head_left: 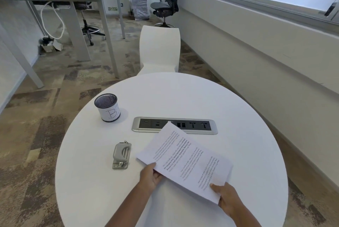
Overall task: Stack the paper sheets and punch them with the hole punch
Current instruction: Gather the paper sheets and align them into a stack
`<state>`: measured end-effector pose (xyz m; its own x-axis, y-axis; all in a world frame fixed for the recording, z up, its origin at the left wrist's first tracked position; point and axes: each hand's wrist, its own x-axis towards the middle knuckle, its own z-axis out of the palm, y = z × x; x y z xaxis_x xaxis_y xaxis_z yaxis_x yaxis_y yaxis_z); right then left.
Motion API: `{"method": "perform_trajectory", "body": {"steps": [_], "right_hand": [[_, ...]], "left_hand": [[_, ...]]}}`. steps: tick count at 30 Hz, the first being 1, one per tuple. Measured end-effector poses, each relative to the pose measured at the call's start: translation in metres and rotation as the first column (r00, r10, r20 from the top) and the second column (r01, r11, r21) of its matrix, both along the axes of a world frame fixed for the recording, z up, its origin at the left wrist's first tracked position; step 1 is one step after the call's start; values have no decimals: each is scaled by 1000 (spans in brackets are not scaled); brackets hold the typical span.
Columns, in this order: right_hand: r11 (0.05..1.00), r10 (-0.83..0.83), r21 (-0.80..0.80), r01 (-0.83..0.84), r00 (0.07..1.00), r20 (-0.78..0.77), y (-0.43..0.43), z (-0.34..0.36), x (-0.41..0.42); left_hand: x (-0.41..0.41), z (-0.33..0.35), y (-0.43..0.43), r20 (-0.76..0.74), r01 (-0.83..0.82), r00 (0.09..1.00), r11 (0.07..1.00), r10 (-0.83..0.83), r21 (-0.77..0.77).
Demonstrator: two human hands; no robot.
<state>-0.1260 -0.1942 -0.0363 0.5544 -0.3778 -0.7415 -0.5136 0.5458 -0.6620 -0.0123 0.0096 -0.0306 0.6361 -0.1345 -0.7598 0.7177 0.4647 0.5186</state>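
A stack of printed paper sheets [185, 159] is held tilted just above the round white table [238, 116], with its text upside down to me. My left hand [149, 176] grips the stack's near left edge. My right hand [227, 199] grips its near right corner, thumb on top. A grey metal hole punch [122, 154] lies on the table to the left of the sheets, a short gap from my left hand, touched by neither hand.
A black mesh pen cup [107, 107] with a white label stands at the table's left back. A silver socket panel [198, 126] is set into the table's middle, partly covered by the sheets. A white chair [159, 48] stands behind the table.
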Motion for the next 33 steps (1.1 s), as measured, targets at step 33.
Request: {"method": "perform_trajectory", "body": {"steps": [33], "right_hand": [[752, 170, -657, 45, 950, 261, -23, 28, 19]], "left_hand": [[43, 29, 22, 642, 63, 664, 884, -384, 464]]}}
